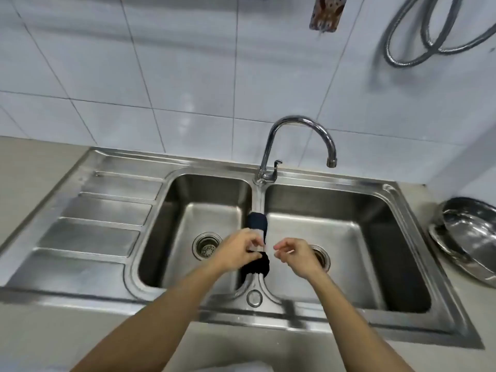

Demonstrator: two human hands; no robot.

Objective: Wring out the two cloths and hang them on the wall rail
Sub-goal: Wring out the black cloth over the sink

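Note:
A dark navy cloth lies draped over the divider between the two basins of the steel sink. A pale cloth lies across its middle. My left hand pinches the pale cloth's near edge with thumb and fingertips, over the dark cloth. My right hand hovers just right of the cloths above the right basin, fingers loosely curled, holding nothing. No wall rail is visible in the head view.
The chrome tap arches over the right basin behind the cloths. Stacked steel bowls sit on the counter at the right. A metal hose and a patterned hanging item are on the tiled wall. A drainboard lies to the left.

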